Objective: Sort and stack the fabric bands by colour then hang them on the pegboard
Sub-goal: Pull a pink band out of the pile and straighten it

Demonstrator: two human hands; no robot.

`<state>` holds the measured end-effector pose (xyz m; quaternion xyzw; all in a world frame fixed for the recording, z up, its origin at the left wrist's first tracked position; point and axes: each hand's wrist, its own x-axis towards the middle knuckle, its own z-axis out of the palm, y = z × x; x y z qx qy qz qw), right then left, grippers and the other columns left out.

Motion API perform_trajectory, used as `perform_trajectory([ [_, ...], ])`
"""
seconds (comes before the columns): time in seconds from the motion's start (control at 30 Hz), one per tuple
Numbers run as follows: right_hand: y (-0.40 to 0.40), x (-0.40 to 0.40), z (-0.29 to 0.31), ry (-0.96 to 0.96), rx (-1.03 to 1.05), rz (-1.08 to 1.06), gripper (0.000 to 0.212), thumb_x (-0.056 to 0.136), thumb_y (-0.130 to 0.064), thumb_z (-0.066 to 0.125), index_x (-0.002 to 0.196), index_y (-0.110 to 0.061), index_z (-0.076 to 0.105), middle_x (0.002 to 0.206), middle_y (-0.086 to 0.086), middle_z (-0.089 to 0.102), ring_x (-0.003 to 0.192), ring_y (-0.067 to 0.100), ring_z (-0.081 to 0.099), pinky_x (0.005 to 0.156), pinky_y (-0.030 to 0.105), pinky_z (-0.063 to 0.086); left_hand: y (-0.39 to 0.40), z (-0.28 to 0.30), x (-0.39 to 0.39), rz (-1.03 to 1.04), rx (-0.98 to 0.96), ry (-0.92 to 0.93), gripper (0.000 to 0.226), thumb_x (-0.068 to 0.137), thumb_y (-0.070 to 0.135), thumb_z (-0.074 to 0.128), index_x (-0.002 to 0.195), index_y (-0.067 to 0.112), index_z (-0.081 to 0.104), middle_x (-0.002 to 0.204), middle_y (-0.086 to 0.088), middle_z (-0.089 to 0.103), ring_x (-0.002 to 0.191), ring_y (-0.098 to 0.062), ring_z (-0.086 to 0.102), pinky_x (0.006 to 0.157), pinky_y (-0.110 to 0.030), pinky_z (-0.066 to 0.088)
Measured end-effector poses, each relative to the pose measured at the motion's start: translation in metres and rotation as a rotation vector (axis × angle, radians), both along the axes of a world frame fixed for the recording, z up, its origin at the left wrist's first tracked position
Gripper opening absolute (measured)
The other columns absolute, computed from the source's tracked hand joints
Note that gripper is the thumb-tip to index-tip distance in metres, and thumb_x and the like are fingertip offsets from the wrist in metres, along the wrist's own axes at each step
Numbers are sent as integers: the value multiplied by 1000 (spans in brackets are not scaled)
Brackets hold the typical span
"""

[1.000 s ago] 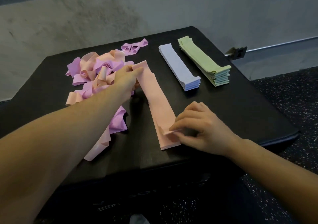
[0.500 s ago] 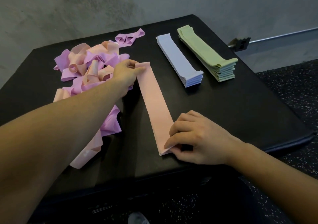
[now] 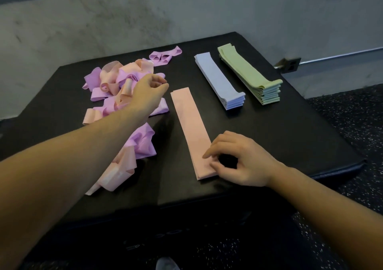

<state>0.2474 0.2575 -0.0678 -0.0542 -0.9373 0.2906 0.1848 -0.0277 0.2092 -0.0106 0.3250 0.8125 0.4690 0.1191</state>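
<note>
Left hand (image 3: 148,94) raised at the end of an outstretched bare forearm, fingers loosely curled toward the thumb, holding nothing. Right hand (image 3: 238,159) low and nearer the body, palm down, fingers bent, fingertips (image 3: 207,155) resting on the surface beneath; forearm angled in from the lower right.

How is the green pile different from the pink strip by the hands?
The green stack is many bands high; the pink stack is much thinner. Green lies at the far right of the table with no hand on it; the right hand touches the pink one's near end. Both lie flat and straight.
</note>
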Motion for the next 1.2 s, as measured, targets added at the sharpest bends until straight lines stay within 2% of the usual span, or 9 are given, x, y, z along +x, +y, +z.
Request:
perform_trajectory([
  [0.17, -7, -5, 8, -30, -173, -124, 16, 94, -33, 62, 108, -37, 69, 99, -17, 62, 97, 7, 58, 85, 31, 53, -72, 7, -1, -31, -6, 77, 7, 101, 21, 59, 106, 19, 62, 100, 6, 61, 86, -9, 57, 67, -21, 45],
  [0.27, -18, -14, 18, -75, -184, -148, 25, 95, -23, 64, 111, -42, 64, 100, -18, 60, 93, 3, 58, 85, 26, 54, -123, 1, -4, -86, -36, 187, 8, 101, 20, 58, 106, 17, 64, 100, 10, 63, 91, -7, 60, 70, -17, 45],
  [0.43, -43, -37, 30, -63, -197, -121, 30, 95, -17, 65, 115, -39, 64, 102, -18, 61, 97, 2, 58, 84, 16, 48, -193, -26, -16, -166, -71, 306, 5, 94, 31, 64, 99, 35, 63, 106, 18, 64, 100, -3, 59, 84, -25, 45],
  [0.6, -75, -74, 34, -28, -161, -23, 35, 91, -18, 69, 120, -36, 63, 112, -17, 59, 93, 7, 61, 83, 19, 48, -238, -52, -26, -198, -148, 433, 42, 83, 57, 61, 121, 40, 64, 133, 18, 59, 129, -6, 52, 111, -48, 41],
  [0.73, -107, -107, 39, -106, -27, 24, 48, 87, -37, 73, 131, -43, 55, 133, -23, 51, 104, -1, 56, 90, 25, 48, -254, -65, -24, -147, -35, 336, 32, 84, 57, 59, 114, 64, 53, 127, 27, 56, 122, -8, 55, 107, -47, 44],
  [0.93, -129, -151, 33, -280, 380, 34, 71, 87, -53, 66, 150, -49, 33, 149, -10, 46, 127, 23, 48, 101, 37, 42, -254, -68, -21, -141, -66, 324, 41, 80, 57, 61, 119, 47, 59, 110, 24, 62, 105, -4, 59, 97, -39, 48],
  [1.03, -128, -164, 33, -345, 486, -48, 56, 92, -53, 58, 146, -43, 45, 138, -5, 57, 125, 26, 48, 99, 41, 37, -257, -70, -21, -136, -13, 332, 31, 79, 53, 62, 109, 44, 61, 105, 20, 63, 101, -7, 60, 94, -39, 49],
  [1.1, -127, -168, 34, -353, 547, -76, 40, 95, -49, 53, 134, -41, 58, 127, -6, 61, 118, 24, 49, 94, 41, 37, -258, -69, -19, -134, 17, 332, 28, 78, 53, 61, 105, 46, 58, 103, 23, 61, 99, -4, 59, 90, -27, 47],
  [1.2, -125, -164, 38, -266, 243, -134, 29, 91, -38, 56, 115, -37, 72, 113, -7, 69, 106, 21, 57, 88, 40, 46, -261, -63, -13, -132, 63, 319, 34, 76, 55, 64, 107, 56, 52, 106, 30, 57, 102, 1, 57, 83, -11, 41],
])
